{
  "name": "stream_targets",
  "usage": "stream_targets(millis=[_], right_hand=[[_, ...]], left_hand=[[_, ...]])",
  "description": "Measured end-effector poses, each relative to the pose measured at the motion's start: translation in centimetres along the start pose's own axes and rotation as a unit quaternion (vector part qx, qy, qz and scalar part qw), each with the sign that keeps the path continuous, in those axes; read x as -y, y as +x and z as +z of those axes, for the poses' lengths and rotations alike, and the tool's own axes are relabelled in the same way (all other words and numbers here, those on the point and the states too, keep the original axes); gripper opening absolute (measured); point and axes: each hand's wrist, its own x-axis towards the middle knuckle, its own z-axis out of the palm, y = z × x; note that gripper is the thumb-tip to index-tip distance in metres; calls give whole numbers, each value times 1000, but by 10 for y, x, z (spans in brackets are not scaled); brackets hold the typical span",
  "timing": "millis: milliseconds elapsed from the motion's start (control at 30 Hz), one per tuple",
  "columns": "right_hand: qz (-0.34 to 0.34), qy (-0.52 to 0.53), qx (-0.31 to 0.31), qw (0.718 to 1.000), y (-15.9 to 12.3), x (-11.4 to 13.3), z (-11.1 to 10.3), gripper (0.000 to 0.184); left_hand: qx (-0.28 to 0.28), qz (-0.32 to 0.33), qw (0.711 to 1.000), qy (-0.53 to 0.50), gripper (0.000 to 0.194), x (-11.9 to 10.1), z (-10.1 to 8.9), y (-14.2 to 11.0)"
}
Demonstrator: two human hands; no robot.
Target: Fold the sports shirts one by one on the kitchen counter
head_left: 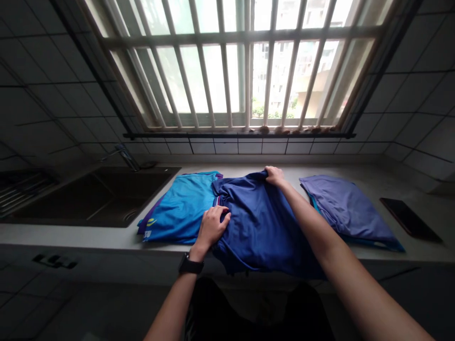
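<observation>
A dark blue shirt (256,218) lies spread and wrinkled on the counter, its near part hanging over the front edge. Striped trim shows along its left side. My left hand (214,224), with a black watch on the wrist, is closed in a pinch on the shirt's left side, by the trim. At the far edge, my right hand (274,175) grips the fabric; some of its fingers are hidden. Left of the shirt, and touching it, is a folded bright blue garment (181,203) with purple cloth under it. A folded lavender garment (346,201) lies on the right, over blue cloth.
A dark sink (106,189) with a faucet (127,157) is set into the counter (156,237) at the left. A phone (408,218) lies at the far right. Behind the counter is a barred window (245,85), with small round objects along its sill.
</observation>
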Motion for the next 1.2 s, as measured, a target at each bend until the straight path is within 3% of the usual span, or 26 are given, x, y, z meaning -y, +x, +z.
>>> stream_targets(millis=[67,167,367,467,600,700,800,900,1033,1133,1200], right_hand=[[64,-35,-30,997,0,-7,2,53],[109,-59,-13,992,-3,-19,3,51],[-45,-92,8,995,1,-20,5,50],[-5,-108,0,994,8,-15,6,39],[75,-112,-35,990,13,-15,6,45],[61,-100,-23,993,10,-12,7,44],[13,-86,-48,995,-5,-3,4,51],[-92,-54,-35,994,-48,6,-4,48],[-260,51,56,963,-157,13,-9,25],[-331,95,23,938,-241,15,3,39],[-316,80,-36,945,-276,19,19,32]], left_hand=[[3,6,999,-40,26,3,1,0],[2,36,997,-73,30,3,1,0],[-22,28,991,-130,26,7,-3,0],[-42,35,986,-158,25,11,-5,-2],[-62,69,984,-151,20,12,-4,-5],[-42,86,990,-108,12,11,0,-6],[-18,98,993,-67,22,9,2,-6],[10,123,992,-42,36,8,2,-5],[44,138,989,-23,39,5,0,-4],[22,108,994,-14,34,2,-2,-6],[-13,77,997,-6,32,0,-3,-7]])
